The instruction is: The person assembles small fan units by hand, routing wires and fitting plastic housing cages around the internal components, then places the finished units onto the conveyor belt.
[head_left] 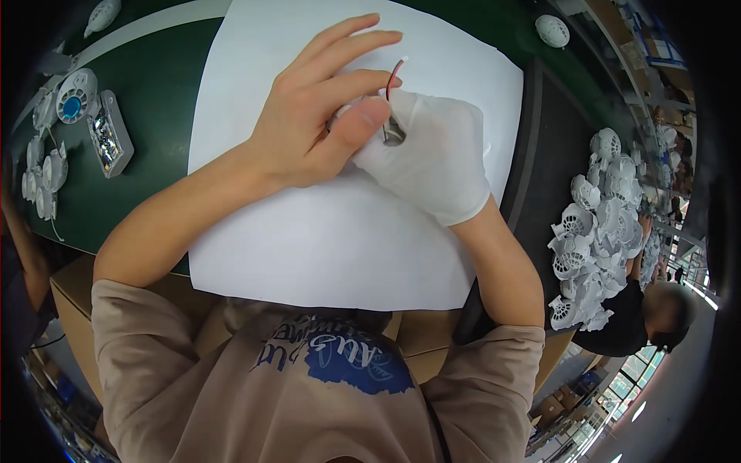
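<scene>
My left hand [320, 108] is bare, its thumb and index finger bent in around a small silver part [394, 134] and its wires. The other left fingers stretch out past it. In a white glove, my right hand [436, 154] is closed around the same part, which is mostly hidden between the two hands. A short red and black wire [394, 73] rises from it and ends in a small white connector [404, 59]. Both hands are above a large white sheet [309, 247].
On the green table at left are a white fan-like unit [76, 96] with a blue centre, more white units and an open-topped device [109, 135]. White grilled housings [598, 224] are heaped at right beside a black strip [552, 147]. Another person [637, 316] is at far right.
</scene>
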{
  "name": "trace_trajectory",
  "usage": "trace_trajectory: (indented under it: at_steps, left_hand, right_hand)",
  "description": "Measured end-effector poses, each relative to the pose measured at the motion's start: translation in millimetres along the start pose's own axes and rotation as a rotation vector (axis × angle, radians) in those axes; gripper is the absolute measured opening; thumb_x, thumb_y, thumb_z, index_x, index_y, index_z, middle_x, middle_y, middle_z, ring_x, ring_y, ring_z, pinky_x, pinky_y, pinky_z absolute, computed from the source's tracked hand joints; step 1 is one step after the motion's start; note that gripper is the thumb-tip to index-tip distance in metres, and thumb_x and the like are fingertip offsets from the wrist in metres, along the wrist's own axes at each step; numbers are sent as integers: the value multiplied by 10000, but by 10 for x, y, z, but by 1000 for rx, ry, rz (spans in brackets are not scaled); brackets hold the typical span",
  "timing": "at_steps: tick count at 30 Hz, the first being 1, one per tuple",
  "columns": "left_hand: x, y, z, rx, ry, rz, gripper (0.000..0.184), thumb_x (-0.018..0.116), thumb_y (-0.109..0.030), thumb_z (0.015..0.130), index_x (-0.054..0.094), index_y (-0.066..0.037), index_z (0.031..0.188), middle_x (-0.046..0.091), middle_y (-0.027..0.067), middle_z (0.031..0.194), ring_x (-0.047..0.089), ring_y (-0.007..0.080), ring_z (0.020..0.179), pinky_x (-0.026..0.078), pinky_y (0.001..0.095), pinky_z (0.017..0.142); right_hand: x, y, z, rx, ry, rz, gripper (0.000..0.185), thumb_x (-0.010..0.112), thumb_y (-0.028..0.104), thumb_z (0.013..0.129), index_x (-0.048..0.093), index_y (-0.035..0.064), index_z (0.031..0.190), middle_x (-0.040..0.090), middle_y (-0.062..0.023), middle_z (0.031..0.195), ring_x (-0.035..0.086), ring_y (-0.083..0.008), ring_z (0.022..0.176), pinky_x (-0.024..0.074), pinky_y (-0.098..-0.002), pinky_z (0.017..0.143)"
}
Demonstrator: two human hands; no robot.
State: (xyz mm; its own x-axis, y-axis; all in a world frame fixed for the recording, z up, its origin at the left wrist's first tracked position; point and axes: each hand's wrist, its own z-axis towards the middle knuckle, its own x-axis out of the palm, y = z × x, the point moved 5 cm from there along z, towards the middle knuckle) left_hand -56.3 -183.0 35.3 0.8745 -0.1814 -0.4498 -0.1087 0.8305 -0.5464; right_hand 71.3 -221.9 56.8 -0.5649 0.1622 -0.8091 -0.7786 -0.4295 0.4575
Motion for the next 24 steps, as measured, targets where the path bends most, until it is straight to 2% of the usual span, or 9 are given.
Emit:
trace_trajectory:
  at_steps: [2, 3, 6, 8, 10, 14, 18, 21, 24]
  left_hand:
    - [27, 38, 7, -67, 16, -183, 377, 463, -235, 994, 678, 34, 842, 680, 126, 871, 638, 265, 792, 508, 329, 735]
    - [24, 47, 12, -67, 15, -178, 377, 463, -235, 994, 678, 34, 842, 680, 126, 871, 638, 265, 792, 508, 329, 735]
    - [3, 206, -3, -331, 3, -353, 495, 405, -326, 1018, 674, 20, 787, 627, 81, 694, 556, 197, 659, 454, 298, 640]
    - [-45, 262, 0, -404, -30, -377, 535, 382, -359, 1022, 675, 17, 778, 616, 75, 674, 537, 184, 650, 441, 293, 629]
    - [-74, 333, -46, -562, -88, -463, 615, 337, -424, 1031, 677, 11, 759, 593, 63, 633, 501, 156, 634, 415, 283, 605]
    - [-54, 306, -30, -686, -89, -573, 657, 319, -469, 1032, 689, 6, 770, 600, 49, 652, 482, 136, 631, 412, 279, 608]
    - [-15, 303, -49, -518, 82, -474, 651, 327, -491, 1020, 707, -4, 814, 630, 54, 696, 520, 143, 658, 427, 268, 636]
    - [12, 320, -42, -472, -40, -487, 609, 339, -498, 1011, 700, -15, 929, 655, 64, 738, 550, 150, 679, 445, 269, 655]
    - [-43, 315, -29, -411, -57, -465, 571, 351, -498, 1004, 662, -24, 1069, 674, 80, 773, 586, 169, 693, 466, 281, 667]
  right_hand:
    - [-16, 20, -9, 44, 10, 20, 253, 727, 214, 783, 597, 29, 670, 531, -100, 559, 511, -242, 473, 411, -337, 481]
    - [-14, 25, -4, 85, 22, 41, 261, 721, 210, 802, 595, 22, 672, 513, -86, 547, 488, -207, 464, 393, -325, 475]
    - [8, 45, 7, 170, 62, 181, 278, 703, 198, 844, 588, 9, 675, 471, -47, 540, 439, -135, 476, 356, -300, 471]
    - [45, 21, 23, 274, 122, 401, 299, 677, 183, 888, 574, -2, 676, 424, 3, 549, 385, -64, 517, 318, -274, 475]
    - [51, 56, 18, 311, 173, 495, 305, 663, 179, 903, 570, -4, 678, 412, 18, 563, 373, -50, 538, 310, -265, 480]
    - [91, 36, -19, 414, 282, 658, 318, 634, 170, 936, 564, -9, 682, 391, 53, 593, 350, -24, 580, 296, -244, 493]
    - [90, -19, -21, 389, 288, 625, 295, 623, 172, 945, 585, -3, 709, 413, 60, 605, 356, -27, 577, 307, -240, 500]
    - [107, -38, 14, 322, 294, 556, 256, 609, 181, 953, 617, 9, 763, 444, 59, 621, 366, -29, 575, 316, -235, 505]
    - [82, -170, 89, 357, 21, 755, 210, 587, 209, 966, 644, 33, 868, 497, 42, 659, 398, -42, 568, 337, -226, 524]
